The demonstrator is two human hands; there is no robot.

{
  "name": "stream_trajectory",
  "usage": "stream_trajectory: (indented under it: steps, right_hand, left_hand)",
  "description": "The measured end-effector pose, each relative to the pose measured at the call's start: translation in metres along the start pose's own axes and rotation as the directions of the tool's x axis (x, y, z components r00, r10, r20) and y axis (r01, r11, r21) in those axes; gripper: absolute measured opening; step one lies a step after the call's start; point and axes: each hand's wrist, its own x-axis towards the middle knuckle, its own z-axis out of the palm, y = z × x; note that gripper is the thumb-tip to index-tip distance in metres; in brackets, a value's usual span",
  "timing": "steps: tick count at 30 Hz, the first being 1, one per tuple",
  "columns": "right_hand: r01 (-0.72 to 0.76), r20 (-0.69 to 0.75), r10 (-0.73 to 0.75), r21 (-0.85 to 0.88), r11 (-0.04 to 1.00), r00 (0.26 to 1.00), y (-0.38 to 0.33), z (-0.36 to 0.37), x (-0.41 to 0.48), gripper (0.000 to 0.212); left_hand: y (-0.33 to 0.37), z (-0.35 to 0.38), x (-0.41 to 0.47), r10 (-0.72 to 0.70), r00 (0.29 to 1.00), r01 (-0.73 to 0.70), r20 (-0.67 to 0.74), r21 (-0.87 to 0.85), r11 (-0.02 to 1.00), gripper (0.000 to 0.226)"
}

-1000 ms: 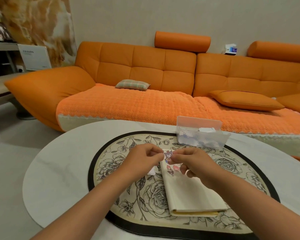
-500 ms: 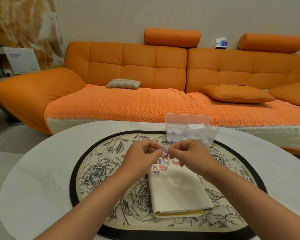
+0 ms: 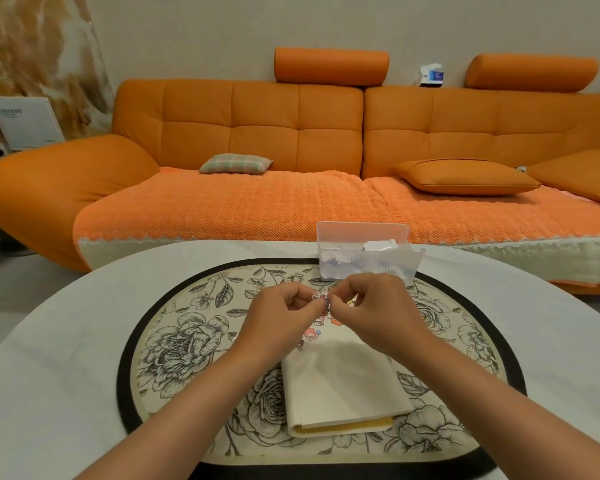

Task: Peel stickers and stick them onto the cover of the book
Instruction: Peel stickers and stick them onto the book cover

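While they hover over the far end of the book [image 3: 343, 386], the left hand [image 3: 284, 320] and right hand [image 3: 371, 306] each close a fingertip grip on one small sticker [image 3: 321, 299]. The book lies flat on the surface [image 3: 66, 341] just below, its long axis running away from the person. Both hands are equally near it, so placing likely means going straight down.

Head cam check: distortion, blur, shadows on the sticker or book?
Head view: wide-angle bowing curves the table and sofa; light is soft and even, no glare; the left hand and right hand cast a faint shadow on the book; the sticker they pinch is small and soft, print unreadable.
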Motion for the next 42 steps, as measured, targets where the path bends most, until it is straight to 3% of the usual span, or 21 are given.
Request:
stream_trajectory:
  steps: [3,5,6,8,10,13,17,24,32,37,42]
  right_hand:
    - [0.150,-0.126,-0.186,-0.250,0.957,0.975,0.002,0.007,-0.004,0.011]
    - [0.195,-0.177,-0.254,-0.296,0.935,0.951,0.002,0.010,-0.006,0.009]
    - [0.188,-0.169,-0.231,-0.237,0.953,0.958,0.001,0.010,-0.006,0.008]
    - [0.081,-0.067,-0.077,0.066,0.994,0.995,-0.002,0.007,-0.003,0.010]
    - [-0.088,0.071,0.065,0.377,0.922,0.995,-0.006,0.003,0.000,0.015]
    - [-0.237,0.186,0.161,0.520,0.821,0.969,-0.008,-0.005,0.002,0.011]
    - [-0.253,0.224,0.158,0.505,0.825,0.962,-0.005,-0.010,0.001,0.006]
    - [-0.121,0.176,0.057,0.375,0.919,0.983,0.000,-0.004,0.000,0.016]
    - [-0.311,0.370,0.126,0.499,0.809,0.920,-0.003,-0.014,0.004,0.018]
    - [-0.226,0.325,0.098,0.386,0.894,0.941,-0.006,-0.018,0.002,0.022]
    - [-0.167,0.280,0.059,0.378,0.911,0.958,-0.005,-0.016,0.001,0.018]
  left_hand:
    - [0.001,0.002,-0.002,0.015,1.000,-0.015,-0.023,0.020,1.000,0.009]
    - [0.001,0.002,-0.002,0.025,0.999,-0.024,-0.045,0.030,0.999,0.010]
    - [0.002,0.002,-0.002,0.027,0.998,-0.026,-0.055,0.024,0.999,0.011]
    - [0.002,0.000,-0.001,0.021,0.997,-0.021,-0.071,0.004,1.000,0.013]
    - [0.003,-0.002,0.001,0.024,0.998,-0.025,-0.064,-0.020,0.999,0.013]
    - [0.005,-0.005,0.002,0.042,0.999,-0.044,-0.024,-0.068,0.997,0.012]
    - [0.005,-0.004,0.001,0.080,0.997,-0.078,0.017,-0.103,0.992,0.011]
    - [0.002,-0.001,0.000,0.077,0.997,-0.075,0.025,-0.097,0.992,0.008]
    - [0.004,-0.006,0.004,0.025,0.999,-0.023,0.033,-0.067,0.998,0.010]
    - [0.006,-0.006,0.002,0.006,0.997,-0.004,0.074,-0.035,0.999,0.009]
    - [0.006,-0.006,0.002,-0.002,0.998,0.004,0.069,-0.031,1.000,0.010]
